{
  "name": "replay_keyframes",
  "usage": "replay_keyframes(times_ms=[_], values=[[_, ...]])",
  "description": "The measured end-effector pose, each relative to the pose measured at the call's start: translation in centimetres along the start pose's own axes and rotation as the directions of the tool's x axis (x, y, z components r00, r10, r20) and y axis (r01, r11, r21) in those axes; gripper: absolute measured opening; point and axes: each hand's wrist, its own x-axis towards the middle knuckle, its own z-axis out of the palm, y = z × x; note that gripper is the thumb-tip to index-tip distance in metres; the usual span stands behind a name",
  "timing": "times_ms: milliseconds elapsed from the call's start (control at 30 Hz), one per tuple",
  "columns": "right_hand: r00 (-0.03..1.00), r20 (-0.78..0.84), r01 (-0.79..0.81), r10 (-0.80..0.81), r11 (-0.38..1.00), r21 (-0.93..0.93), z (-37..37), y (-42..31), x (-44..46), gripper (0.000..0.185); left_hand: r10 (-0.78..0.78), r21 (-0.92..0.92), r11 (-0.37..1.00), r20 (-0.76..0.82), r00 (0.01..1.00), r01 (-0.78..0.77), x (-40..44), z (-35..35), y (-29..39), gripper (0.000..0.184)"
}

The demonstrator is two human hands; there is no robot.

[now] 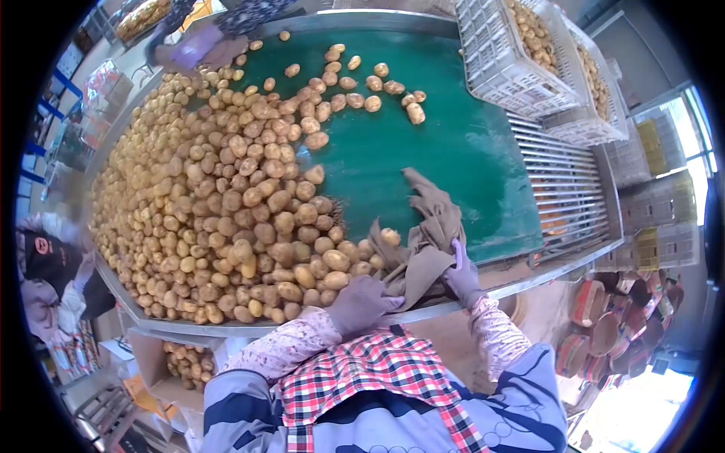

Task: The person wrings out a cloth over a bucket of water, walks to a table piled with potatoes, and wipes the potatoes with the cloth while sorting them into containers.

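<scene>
A crumpled grey-brown cloth [429, 264] lies over the near edge of the green sorting surface [453, 143], its far end trailing up and to the left. My left hand [361, 303], in a purple glove, grips the cloth's lower left edge. On the other side, my right hand [462, 276], gloved too, pinches its right part with the fingers pointing away from me. A big heap of potatoes [234, 204] reaches up to my left hand. One single potato [390, 236] touches the cloth's left side.
White plastic crates [521, 68] of potatoes stand at the far right, above a metal bar grate [563, 177]. A metal rim [521, 283] borders the surface. A co-worker's gloved hand [198, 49] is at the far left of the heap; another person [57, 279] stands left. Below sits a cardboard box [155, 366].
</scene>
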Motion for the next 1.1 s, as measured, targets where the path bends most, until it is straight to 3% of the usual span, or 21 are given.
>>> replay_keyframes(times_ms=[133, 167, 200, 233, 267, 333, 367, 400, 500, 533, 633, 667, 700, 767, 833, 900, 967, 1033, 1100], values=[[0.985, -0.059, 0.169, -0.159, 0.891, 0.422, 8.2, -2.3, -0.1, 0.068, -0.004, -0.073, 0.997, -0.119, 0.993, -0.005, -3.5, -5.9, -3.0, 0.016], [0.921, -0.227, 0.370, -0.317, 0.893, 0.256, 11.5, -3.2, 0.9, 0.069, -0.040, -0.019, 0.999, -0.146, 0.988, 0.037, -4.4, -6.4, -4.4, 0.016], [0.962, -0.139, 0.273, -0.236, 0.810, 0.519, 12.4, -7.9, -0.9, 0.071, -0.078, 0.035, 0.996, -0.177, 0.981, 0.085, -5.2, -6.5, -5.9, 0.015], [0.860, -0.231, 0.489, -0.454, 0.863, 0.125, 13.1, -11.1, -1.1, 0.069, -0.121, 0.087, 0.986, -0.205, 0.971, 0.141, -6.3, -6.6, -7.5, 0.015], [0.702, -0.308, 0.564, -0.642, 0.765, -0.311, 13.8, -14.2, -1.5, 0.068, -0.088, 0.157, 0.977, -0.321, 0.943, 0.144, -7.5, -6.9, -9.4, 0.013], [0.673, -0.187, 0.575, -0.715, 0.666, -0.476, 15.1, -18.1, 0.1, 0.068, -0.119, 0.260, 0.939, -0.363, 0.924, 0.223, -9.2, -9.0, -11.3, 0.014], [0.842, -0.119, 0.522, -0.526, 0.850, -0.064, 16.0, -19.6, 0.7, 0.066, -0.136, 0.304, 0.917, -0.374, 0.917, 0.260, -10.2, -10.3, -12.0, 0.014], [0.938, 0.052, 0.307, -0.342, 0.892, 0.332, 16.9, -21.1, 1.5, 0.063, -0.120, 0.314, 0.919, -0.351, 0.929, 0.237, -11.2, -12.1, -12.9, 0.013], [0.825, -0.104, 0.564, -0.556, 0.796, 0.219, 20.6, -24.9, 4.1, 0.059, 0.111, 0.549, 0.830, -0.338, 0.934, 0.100, -14.6, -13.1, -16.8, 0.012], [0.775, -0.018, 0.613, -0.632, 0.745, 0.262, 21.1, -25.7, 4.8, 0.057, -0.174, 0.403, 0.883, -0.199, 0.965, 0.242, -15.6, -13.4, -17.9, 0.012], [0.699, 0.000, 0.661, -0.715, 0.646, 0.381, 23.9, -33.3, 4.2, 0.053, -0.096, 0.329, 0.873, -0.606, 0.790, 0.359, -18.7, -14.5, -21.6, 0.013], [0.727, 0.013, 0.646, -0.687, 0.689, 0.329, 25.1, -35.7, 4.3, 0.053, -0.156, 0.371, 0.807, -0.616, 0.772, 0.459, -19.7, -15.2, -22.3, 0.013], [0.751, 0.029, 0.628, -0.660, 0.726, 0.279, 26.4, -38.1, 4.4, 0.052, -0.192, 0.376, 0.784, -0.610, 0.769, 0.494, -21.2, -15.5, -23.7, 0.013], [0.629, 0.150, 0.717, -0.763, 0.644, 0.266, 28.1, -42.9, 5.5, 0.054, -0.256, 0.397, 0.738, -0.584, 0.770, 0.546, -24.5, -16.4, -26.9, 0.012], [0.654, 0.147, 0.656, -0.742, 0.653, 0.378, 31.6, -48.3, 6.5, 0.050, -0.299, 0.367, 0.694, -0.636, 0.712, 0.619, -26.8, -17.8, -30.1, 0.011], [0.595, 0.265, 0.674, -0.759, 0.651, 0.348, 31.8, -53.3, 7.8, 0.049, -0.384, 0.320, 0.650, -0.644, 0.661, 0.689, -29.3, -18.7, -32.3, 0.009], [0.601, 0.342, 0.666, -0.723, 0.689, 0.286, 31.6, -56.8, 7.9, 0.050, -0.476, 0.269, 0.603, -0.633, 0.610, 0.751, -30.5, -19.4, -34.5, 0.007], [0.660, 0.197, 0.683, -0.725, 0.689, 0.242, 30.0, -57.5, 6.8, 0.050, -0.511, 0.255, 0.530, -0.666, 0.544, 0.809, -30.2, -19.7, -35.0, 0.004], [0.520, 0.380, 0.795, -0.765, 0.596, 0.112, 27.7, -56.6, 6.2, 0.051, -0.764, 0.178, 0.415, -0.463, 0.449, 0.892, -31.6, -20.6, -34.9, 0.011]])
